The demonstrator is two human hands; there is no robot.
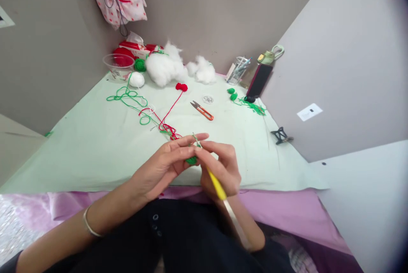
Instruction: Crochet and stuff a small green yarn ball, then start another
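My left hand (174, 156) pinches a small green crochet piece (191, 160) between thumb and fingers, its index finger stretched out with yarn over it. In my right hand (223, 167) is a crochet hook (217, 184) with a yellow grip, its metal tip meeting the green piece at the left fingertips. The two hands nearly touch. Just beyond them lies a tangle of red yarn (168, 129), with a strand running to a small red crochet piece (181, 87). Loose green yarn (123, 94) spreads to the left. Most of the green piece is hidden by my fingers.
Orange thread snips (202, 111) and a small round clear case (208, 99) lie ahead. White stuffing (164, 67), a white yarn ball (137, 80) and a plastic tub (118, 67) stand at the back. A phone (259, 81), pen cup (237, 71) and small green pieces (233, 96) are right.
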